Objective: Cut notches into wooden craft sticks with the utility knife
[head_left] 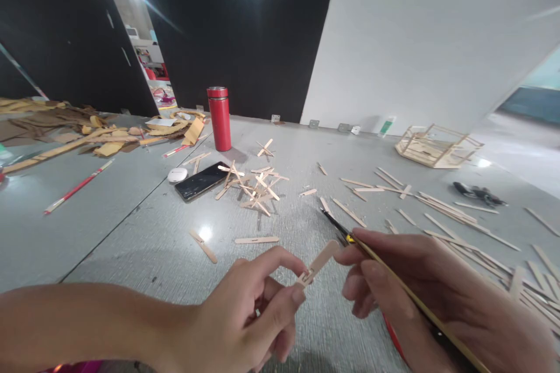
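Note:
Between the thumb and index finger of my left hand (pixel 266 303) is a wooden craft stick (pixel 324 257), tilted up to the right. It has a small notch or slot cut near the fingertips. My right hand (pixel 406 280) is closed around a slim tool (pixel 385 271) with a dark pointed tip and a gold-coloured shaft; its exact kind is unclear. The tip points away over the table, apart from the held stick. Just beyond my hands lie another slotted stick (pixel 256 240) and a stick with a cut in it (pixel 203 246).
Crossed sticks (pixel 258 186) are piled beside a black phone (pixel 203 180), a white earbud case (pixel 177 175) and a red flask (pixel 219 119). Loose strips (pixel 450 210) cover the right side, near a wooden frame model (pixel 437 148). Cardboard scraps (pixel 105 137) lie left.

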`<action>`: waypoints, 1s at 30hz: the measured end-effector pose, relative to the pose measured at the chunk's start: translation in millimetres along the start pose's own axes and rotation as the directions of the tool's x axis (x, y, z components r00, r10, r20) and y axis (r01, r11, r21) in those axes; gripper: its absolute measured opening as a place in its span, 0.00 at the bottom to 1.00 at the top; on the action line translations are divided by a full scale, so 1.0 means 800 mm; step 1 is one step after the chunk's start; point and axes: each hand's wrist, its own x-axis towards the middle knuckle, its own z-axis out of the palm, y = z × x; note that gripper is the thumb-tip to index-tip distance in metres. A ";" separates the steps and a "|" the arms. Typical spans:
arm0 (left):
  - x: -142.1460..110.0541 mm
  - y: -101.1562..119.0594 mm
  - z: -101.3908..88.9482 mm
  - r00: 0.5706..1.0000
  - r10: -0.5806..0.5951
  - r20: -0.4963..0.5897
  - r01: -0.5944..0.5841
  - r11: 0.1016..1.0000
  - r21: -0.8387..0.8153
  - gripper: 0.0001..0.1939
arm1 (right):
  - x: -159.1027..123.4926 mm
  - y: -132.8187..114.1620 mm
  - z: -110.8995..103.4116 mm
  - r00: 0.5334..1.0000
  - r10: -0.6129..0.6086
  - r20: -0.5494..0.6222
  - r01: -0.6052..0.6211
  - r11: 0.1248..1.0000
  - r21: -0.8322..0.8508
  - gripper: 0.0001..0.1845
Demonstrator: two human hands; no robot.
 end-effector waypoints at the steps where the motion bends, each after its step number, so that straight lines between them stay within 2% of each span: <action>1: 0.001 0.001 -0.001 1.000 -0.014 -0.001 0.014 1.000 0.010 0.17 | 0.001 -0.001 -0.002 1.000 -0.013 -0.009 0.013 1.000 -0.004 0.06; 4: 0.013 0.003 -0.009 0.997 -0.068 0.030 0.065 0.994 0.084 0.17 | 0.007 0.003 -0.009 0.998 -0.053 0.026 0.054 0.998 -0.019 0.01; 7: 0.032 -0.001 -0.025 0.992 -0.093 0.083 0.071 0.967 0.245 0.15 | 0.013 0.023 -0.008 0.979 0.025 0.204 -0.024 1.000 -0.009 0.11; 8: 0.039 -0.004 -0.032 0.987 -0.119 0.106 0.087 0.960 0.266 0.14 | 0.013 0.034 -0.004 0.950 0.063 0.305 -0.065 0.998 -0.001 0.16; 11: 0.055 -0.018 -0.052 0.946 -0.229 0.228 0.152 0.938 0.312 0.14 | 0.007 0.070 0.014 0.807 0.141 0.573 -0.146 0.989 -0.037 0.21; 13: 0.062 -0.025 -0.063 0.912 -0.281 0.298 0.173 0.924 0.342 0.14 | -0.001 0.092 0.028 0.764 0.107 0.636 -0.106 0.994 -0.039 0.23; 16: 0.070 -0.030 -0.074 0.880 -0.307 0.363 0.175 0.919 0.353 0.14 | -0.013 0.114 0.042 0.752 0.075 0.655 -0.079 0.997 -0.023 0.24; 19: 0.073 -0.032 -0.077 0.867 -0.322 0.381 0.201 0.924 0.326 0.12 | -0.021 0.122 0.048 0.741 0.089 0.666 -0.099 0.995 -0.023 0.23; 24: 0.073 -0.037 -0.074 0.874 -0.316 0.369 0.222 0.935 0.276 0.15 | -0.028 0.121 0.050 0.720 0.146 0.678 -0.158 0.986 -0.045 0.23; 30: 0.072 -0.037 -0.070 0.889 -0.304 0.341 0.200 0.930 0.309 0.16 | -0.027 0.117 0.052 0.707 0.197 0.679 -0.208 0.976 -0.067 0.24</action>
